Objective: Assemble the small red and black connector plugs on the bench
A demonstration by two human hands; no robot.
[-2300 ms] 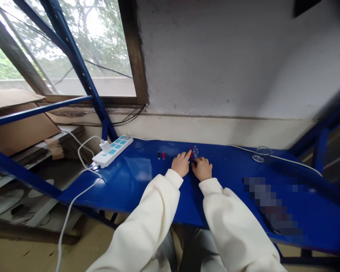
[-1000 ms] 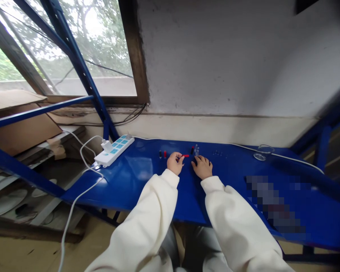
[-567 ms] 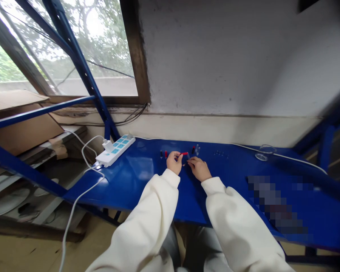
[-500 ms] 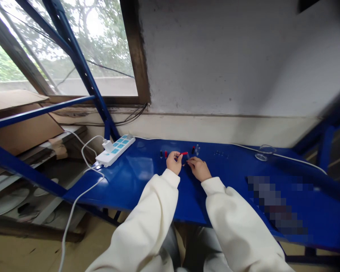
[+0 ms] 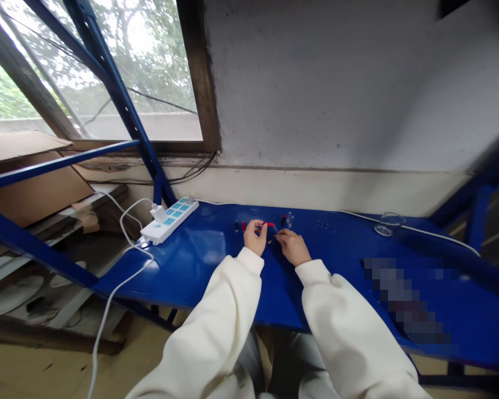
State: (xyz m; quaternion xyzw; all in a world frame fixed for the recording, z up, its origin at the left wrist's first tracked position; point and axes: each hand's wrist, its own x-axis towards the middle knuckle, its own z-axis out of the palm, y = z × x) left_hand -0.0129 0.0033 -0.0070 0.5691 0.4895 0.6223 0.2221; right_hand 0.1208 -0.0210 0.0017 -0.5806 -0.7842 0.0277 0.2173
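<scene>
Between the fingertips of my left hand [image 5: 255, 239] is a small red cylindrical piece [image 5: 269, 224], pointing toward the right. My right hand [image 5: 293, 246] pinches a slim clear piece [image 5: 275, 229], whose upper end lies close to the red one; whether they touch I cannot tell. Below the fingers, a tiny light-coloured bit [image 5: 270, 241] rests on the blue table [image 5: 199, 271]. Left of my left hand stand a small dark tube [image 5: 237, 225] and a red tube [image 5: 243, 225]. Beyond my right hand are a red-and-black tube [image 5: 284, 220] and several clear tubes [image 5: 290, 220].
A white power strip [image 5: 170, 220] with a plug and cable lies at the table's left. Small clear pieces [image 5: 324, 225] are scattered to the right. Farther right are a round clear dish [image 5: 383, 229] and a pixelated dark object [image 5: 403, 299]. Blue frame posts stand at both sides.
The clear piece in my right hand has tilted slightly, its upper end leaning more toward the red piece. Both hands stay in nearly the same place.
</scene>
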